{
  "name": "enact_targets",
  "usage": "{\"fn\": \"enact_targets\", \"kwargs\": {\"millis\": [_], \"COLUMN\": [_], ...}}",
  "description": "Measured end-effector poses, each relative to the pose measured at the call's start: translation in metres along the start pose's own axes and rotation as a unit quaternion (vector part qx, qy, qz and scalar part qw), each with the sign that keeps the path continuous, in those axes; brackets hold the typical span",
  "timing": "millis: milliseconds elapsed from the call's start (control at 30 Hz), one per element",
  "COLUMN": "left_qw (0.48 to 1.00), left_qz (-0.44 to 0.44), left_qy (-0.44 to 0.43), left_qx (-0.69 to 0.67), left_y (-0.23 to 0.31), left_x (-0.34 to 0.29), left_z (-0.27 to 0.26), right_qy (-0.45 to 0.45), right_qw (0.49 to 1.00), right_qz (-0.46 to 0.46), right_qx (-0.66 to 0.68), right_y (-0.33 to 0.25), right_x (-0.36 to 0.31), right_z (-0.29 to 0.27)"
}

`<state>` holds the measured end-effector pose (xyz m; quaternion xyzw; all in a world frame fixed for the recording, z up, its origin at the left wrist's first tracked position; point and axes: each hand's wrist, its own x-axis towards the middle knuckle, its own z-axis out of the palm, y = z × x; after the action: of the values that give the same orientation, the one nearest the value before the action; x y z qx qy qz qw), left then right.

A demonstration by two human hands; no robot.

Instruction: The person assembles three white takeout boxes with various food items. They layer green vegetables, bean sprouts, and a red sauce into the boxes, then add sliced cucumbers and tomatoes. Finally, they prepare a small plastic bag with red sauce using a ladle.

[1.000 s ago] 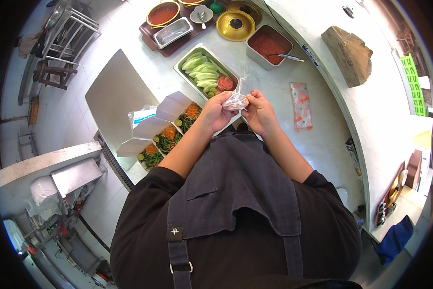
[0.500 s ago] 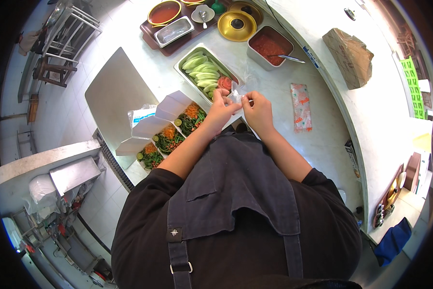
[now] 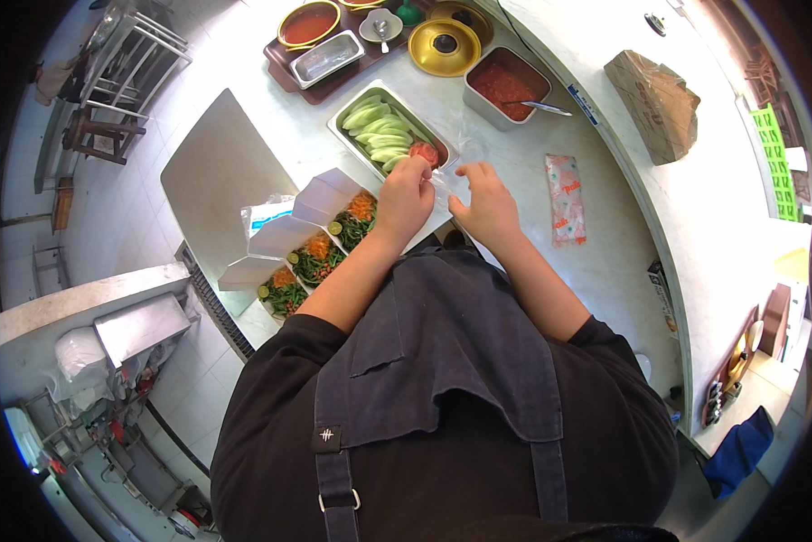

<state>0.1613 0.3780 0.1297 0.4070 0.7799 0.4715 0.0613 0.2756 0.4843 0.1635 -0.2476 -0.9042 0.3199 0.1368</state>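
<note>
My left hand (image 3: 404, 203) is closed at the near right corner of a metal tray (image 3: 338, 128), its fingertips by the tomato slices (image 3: 425, 154). It pinches a thin clear plastic bag (image 3: 442, 184), which is hard to see against the pale counter. To the right, my right hand (image 3: 487, 208) is open, thumb and fingers apart, beside the plastic. Pale green cucumber slices (image 3: 386, 135) fill most of the tray. Left of my left forearm stand white food boxes (image 3: 308, 199) with lids raised, holding greens (image 3: 314, 268), shredded orange topping and lime halves.
Beyond the tray are a metal tub of red sauce (image 3: 507, 86) with a spoon, a gold lid (image 3: 444, 47) and a brown serving tray (image 3: 284, 77) with bowls. A printed plastic packet (image 3: 565, 199) lies right of my right hand. A brown paper parcel (image 3: 652, 107) rests on the raised ledge.
My hands have moved apart. The right hand has let go of the plastic and spread its fingers, while the left has shifted slightly, over the tray's near corner.
</note>
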Motion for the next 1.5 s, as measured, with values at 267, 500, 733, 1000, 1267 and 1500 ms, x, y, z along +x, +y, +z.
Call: {"fn": "enact_targets", "kwargs": {"millis": [267,500,733,1000,1267,1500], "left_qw": [0.985,0.955,0.873,0.662,0.771,0.843], "left_qz": [-0.155,-0.201,-0.117,-0.229,-0.19,-0.115], "left_qy": [-0.06,-0.159,-0.36,-0.481,-0.452,-0.428], "left_qx": [-0.04,-0.152,-0.307,-0.528,-0.406,-0.305], "left_y": [0.003,-0.014,-0.018,-0.018,-0.022,-0.002], "left_x": [-0.001,-0.008,-0.001,-0.002,0.001,0.0], "left_z": [-0.003,-0.008,-0.028,-0.024,-0.026,-0.032], "right_qy": [-0.096,-0.14,-0.275,-0.395,-0.348,-0.407], "right_qw": [0.995,0.99,0.95,0.879,0.909,0.888], "right_qz": [-0.013,-0.01,0.026,-0.044,-0.148,-0.195], "right_qx": [0.033,-0.026,0.144,0.263,0.178,0.088], "right_y": [-0.004,-0.005,0.001,0.009,-0.004,-0.005], "right_x": [-0.015,-0.012,0.004,0.012,0.014,0.014], "right_z": [0.005,0.0,-0.018,-0.022,-0.032,-0.028]}}
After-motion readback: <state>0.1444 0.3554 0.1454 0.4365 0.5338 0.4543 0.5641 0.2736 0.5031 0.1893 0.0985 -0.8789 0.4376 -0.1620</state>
